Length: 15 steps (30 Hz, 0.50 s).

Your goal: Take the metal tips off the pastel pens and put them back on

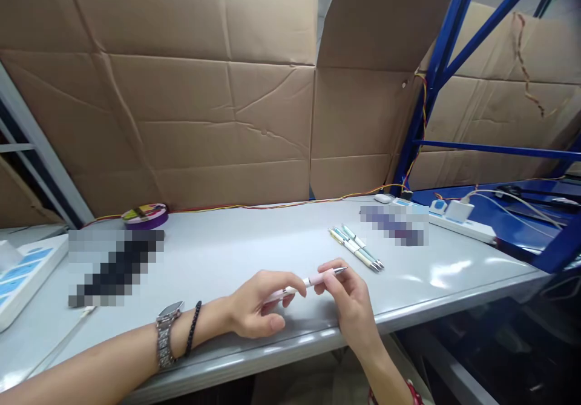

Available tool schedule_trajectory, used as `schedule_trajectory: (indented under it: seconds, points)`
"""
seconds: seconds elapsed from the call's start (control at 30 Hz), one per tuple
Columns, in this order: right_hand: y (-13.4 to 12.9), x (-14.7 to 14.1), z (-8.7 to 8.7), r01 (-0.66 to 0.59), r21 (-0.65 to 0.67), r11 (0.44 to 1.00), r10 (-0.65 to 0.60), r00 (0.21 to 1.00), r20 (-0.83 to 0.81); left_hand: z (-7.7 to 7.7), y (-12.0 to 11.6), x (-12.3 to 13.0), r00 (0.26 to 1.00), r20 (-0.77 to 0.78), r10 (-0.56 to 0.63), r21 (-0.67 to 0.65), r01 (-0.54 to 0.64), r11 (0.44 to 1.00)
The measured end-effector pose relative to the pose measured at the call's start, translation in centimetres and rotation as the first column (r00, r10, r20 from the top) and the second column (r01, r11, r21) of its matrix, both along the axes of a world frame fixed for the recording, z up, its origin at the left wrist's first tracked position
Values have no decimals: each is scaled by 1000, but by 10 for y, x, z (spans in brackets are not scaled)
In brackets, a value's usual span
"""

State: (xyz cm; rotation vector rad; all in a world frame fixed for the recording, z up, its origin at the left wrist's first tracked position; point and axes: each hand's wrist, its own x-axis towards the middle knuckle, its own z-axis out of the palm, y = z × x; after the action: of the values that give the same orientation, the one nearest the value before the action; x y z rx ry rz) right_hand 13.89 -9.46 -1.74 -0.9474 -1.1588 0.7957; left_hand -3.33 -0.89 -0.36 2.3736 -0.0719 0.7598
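Observation:
A pink and white pen [313,280] is held between both hands near the table's front edge, its silver tip pointing right. My left hand [265,303] has its curled fingers around the pen's rear part, with the thumb apart below. With thumb and fingers, my right hand [347,296] pinches the pen near its tip. Several pens [356,247] lie side by side on the table just beyond my right hand, their silver tips toward the front right.
On the grey table [218,247] are a purple tape roll [145,216] at the back left, a power strip [27,278] at the left and another power strip [467,224] at the right. Two blurred patches cover items. Cardboard [195,102] stands behind, beside a blue frame [436,72].

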Motion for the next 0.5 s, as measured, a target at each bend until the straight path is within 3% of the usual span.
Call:
schedule_trajectory:
  seconds: [0.2,0.3,0.37,0.43,0.47,0.5]
  points:
    - [-1,-1,4,-68,-46,997,71,996,62,1,2,-3,999,4,38,56,-38,998]
    - [-1,-1,3,-44,-45,998,48,995,84,3,1,-3,996,-53,72,89,-67,994]
    - [0,6,1,33,-21,999,-31,994,108,5,-1,-3,989,-107,106,118,-93,989]
    - [2,22,0,189,43,981,-193,975,112,7,-3,-1,976,-146,163,143,-142,979]
    - [3,34,0,288,85,954,-296,950,97,7,-4,0,965,-162,205,164,-178,970]
    - [5,47,1,432,144,890,-443,895,51,8,-4,1,951,-180,252,194,-217,957]
